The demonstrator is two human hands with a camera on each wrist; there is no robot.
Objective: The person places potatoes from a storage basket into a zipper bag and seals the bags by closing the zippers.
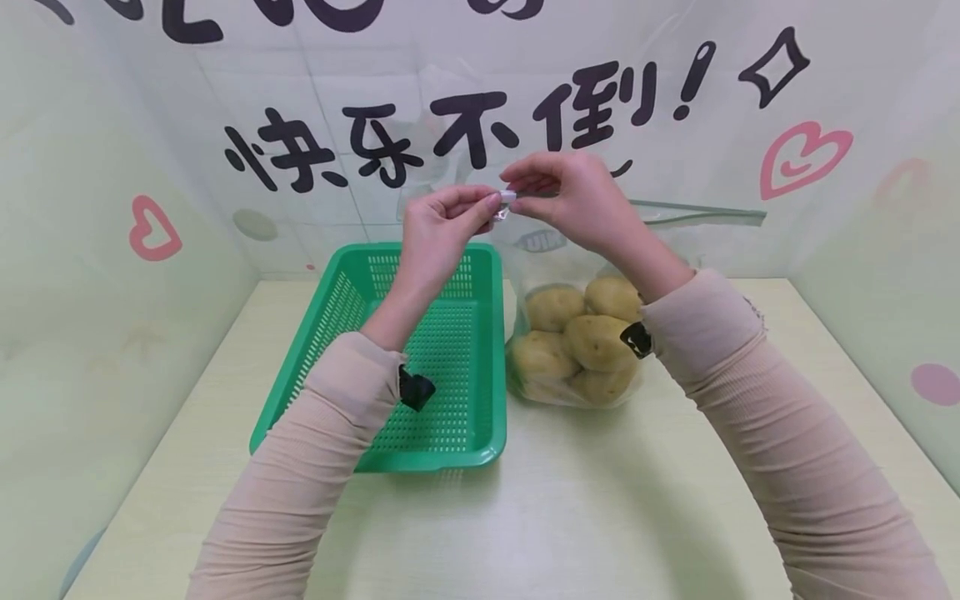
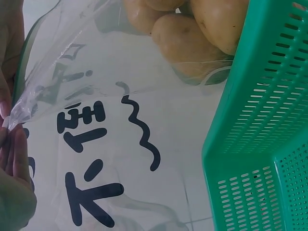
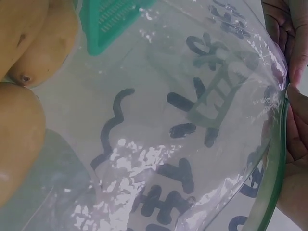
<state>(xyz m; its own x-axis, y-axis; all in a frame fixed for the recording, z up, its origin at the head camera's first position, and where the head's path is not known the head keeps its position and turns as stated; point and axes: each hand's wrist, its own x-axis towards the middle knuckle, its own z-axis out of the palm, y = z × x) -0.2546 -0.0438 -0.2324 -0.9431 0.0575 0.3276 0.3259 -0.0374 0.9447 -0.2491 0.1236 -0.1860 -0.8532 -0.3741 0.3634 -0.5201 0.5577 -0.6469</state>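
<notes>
A clear zip bag (image 3: 144, 101) with a green-edged top stands upright with several potatoes (image 1: 600, 342) inside. At the bag's raised top corner, my left hand (image 1: 442, 221) pinches the plastic between thumb and fingers, beside a small white slider (image 1: 507, 197). My right hand (image 1: 581, 200) meets it there, thumb and forefinger pinching at the slider. The green zip strip (image 3: 276, 173) runs away from the fingers in the right wrist view. In the left wrist view, gathered plastic (image 2: 21, 111) sits right at the fingertips.
A green perforated basket (image 1: 491, 417) stands left of the bag, under my left forearm, with no contents showing. Both are on a pale wooden table (image 1: 570, 517). Behind rises a printed wall sheet (image 1: 337, 83) with black lettering, and side panels flank the table.
</notes>
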